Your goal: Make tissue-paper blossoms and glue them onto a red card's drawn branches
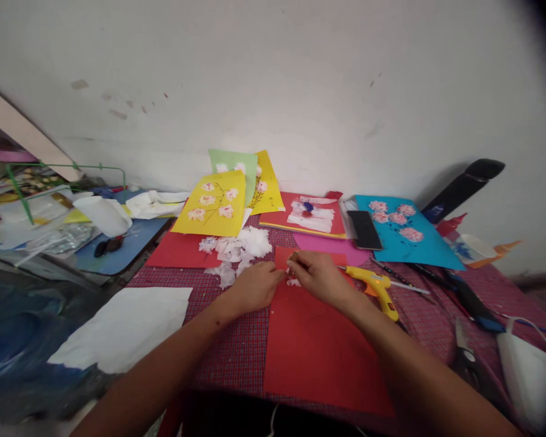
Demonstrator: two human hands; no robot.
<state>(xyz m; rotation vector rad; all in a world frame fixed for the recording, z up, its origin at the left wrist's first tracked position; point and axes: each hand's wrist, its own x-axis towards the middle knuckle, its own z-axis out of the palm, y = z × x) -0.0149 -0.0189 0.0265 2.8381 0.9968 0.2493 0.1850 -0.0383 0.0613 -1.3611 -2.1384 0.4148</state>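
Observation:
Over the upper part of a red paper sheet [325, 349], both of my hands meet with curled fingers. My left hand [258, 285] is closed at the sheet's left edge, its fingertips pointing at the right hand. My right hand [318, 274] pinches with thumb and forefinger. Whatever the fingers hold is too small and too hidden to name. Just under the fingertips shows a whitish scrap [293, 282], perhaps paper. Left of the hands lies a pile of crumpled white tissue paper [241, 246]. A yellow glue gun [374, 282] rests beside my right wrist.
Flower pictures on yellow card [213, 206] and blue card [403, 233] lie toward the wall. A phone [364, 230] is between red folders [273, 215] and the blue card. Scissors [466, 355] and a white box [530, 376] sit right; a white sheet [127, 328] lies left.

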